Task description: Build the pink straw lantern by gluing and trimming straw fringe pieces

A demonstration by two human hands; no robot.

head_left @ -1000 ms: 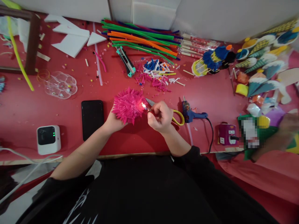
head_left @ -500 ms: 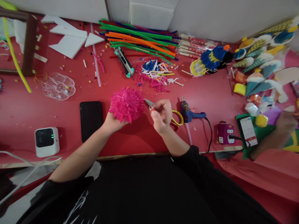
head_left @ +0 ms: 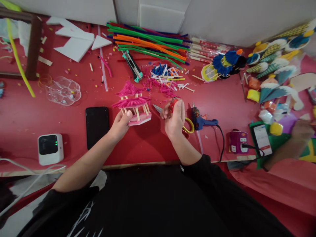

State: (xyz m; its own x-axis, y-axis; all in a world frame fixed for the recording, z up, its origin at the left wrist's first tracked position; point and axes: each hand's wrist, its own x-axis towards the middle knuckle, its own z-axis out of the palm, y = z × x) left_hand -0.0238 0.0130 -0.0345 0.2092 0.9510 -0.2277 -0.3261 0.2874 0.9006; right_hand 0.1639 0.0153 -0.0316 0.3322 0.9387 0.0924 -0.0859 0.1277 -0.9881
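- A pink pavilion model (head_left: 132, 103) is held upright over the red bench (head_left: 222, 98), near the middle of its front half; two fringed roofs, pale posts and a pink base are seen.
- The left hand (head_left: 120, 124) is closed on the model's base from the front edge side, thumb on the base rim.
- The right hand (head_left: 174, 119) is curled around a small red lighter (head_left: 172, 104), pinched between thumb and fingers just right of the model, not touching it. No flame is seen.
- Scissors (head_left: 172, 120) lie under the right hand: blade tip toward the model, yellow handles to the right.
- A blue glue gun (head_left: 201, 119) lies just right of the scissors, its black cord running toward the front edge.
- A black phone (head_left: 97, 125) lies flat left of the left hand; a white box (head_left: 50, 148) sits toward the front left corner.
- Cut straw bits (head_left: 164, 80) are scattered behind the model; long straws (head_left: 148, 42) lie along the back edge.
- Another person's hand (head_left: 302, 131) is blurred at the right edge.
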